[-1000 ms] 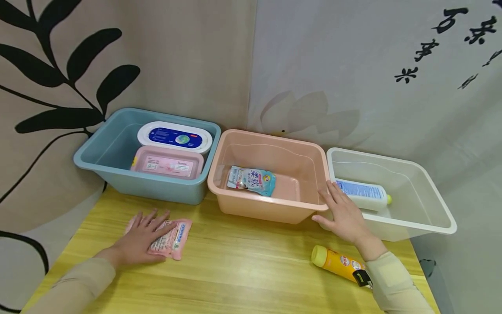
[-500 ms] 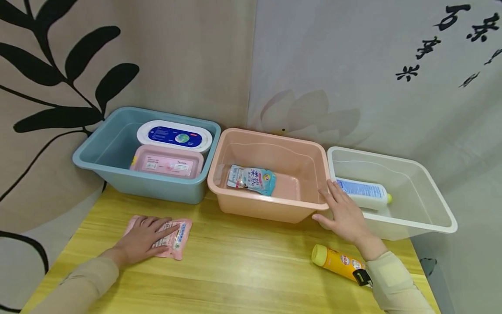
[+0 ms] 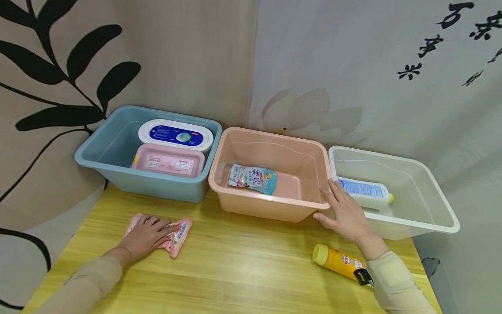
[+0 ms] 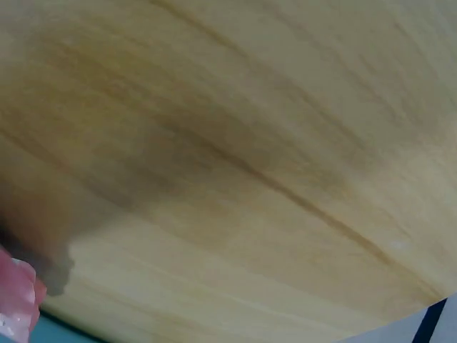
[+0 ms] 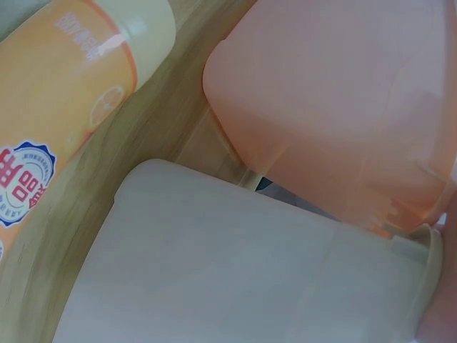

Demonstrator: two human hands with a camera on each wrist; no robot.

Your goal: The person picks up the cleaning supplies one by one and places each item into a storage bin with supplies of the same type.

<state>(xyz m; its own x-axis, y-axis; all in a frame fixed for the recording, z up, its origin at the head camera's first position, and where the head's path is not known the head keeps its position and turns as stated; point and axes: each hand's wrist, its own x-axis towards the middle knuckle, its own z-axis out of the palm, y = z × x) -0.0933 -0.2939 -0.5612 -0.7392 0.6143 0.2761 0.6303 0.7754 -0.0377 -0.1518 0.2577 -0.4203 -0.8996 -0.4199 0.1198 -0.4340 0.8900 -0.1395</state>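
Observation:
On the left of the table my left hand grips a pink soft packet, fingers curled over its top and the plastic bunched under them. A corner of the packet shows at the lower left of the left wrist view. My right hand rests with its fingers straight where the rims of the peach bin and the white bin meet. Below that hand lies an orange bottle with a yellow cap, partly behind the sleeve; its label faces the right wrist camera.
A blue bin at the back left holds a white oval tub and a pink box. In the peach bin lies a blue-and-white pouch. The white bin contains a white bottle. A curtain hangs behind the bins.
My left hand's fingers, spread flat over the pink packet at first, have drawn in and curled, so the packet is now bunched with its right end tilted up. My right hand stays in place.

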